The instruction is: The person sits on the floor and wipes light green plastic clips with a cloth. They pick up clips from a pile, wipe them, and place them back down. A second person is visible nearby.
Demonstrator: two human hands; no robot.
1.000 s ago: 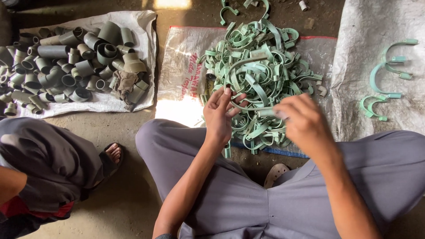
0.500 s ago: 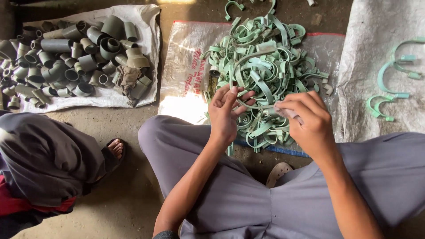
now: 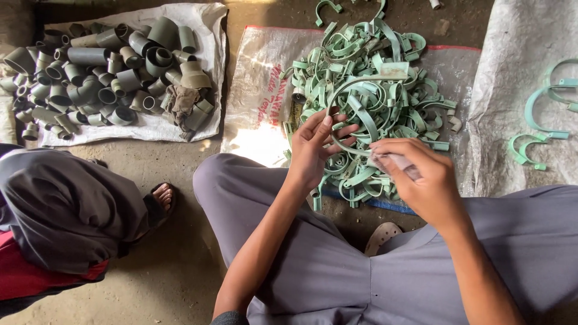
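Observation:
My left hand (image 3: 314, 149) pinches the edge of a large pale green plastic clamp ring (image 3: 361, 90), which arcs up over the heap. My right hand (image 3: 424, 180) is closed around a small pale object (image 3: 402, 164), pressed against the lower part of the same ring; what that object is I cannot tell. Both hands hover over the near edge of a heap of green plastic clamps (image 3: 385, 54) lying on a white woven sack (image 3: 259, 96).
Grey pipe fittings (image 3: 102, 66) are piled on a white sack (image 3: 156, 127) at the left. A few green clamps (image 3: 545, 108) lie on a grey sack (image 3: 512, 54) at the right. Another person's leg (image 3: 60, 204) and sandalled foot (image 3: 159, 197) are at the left.
Both hands have drawn a little nearer to me with the large ring held between them. My right hand has closed tighter round the small pale object.

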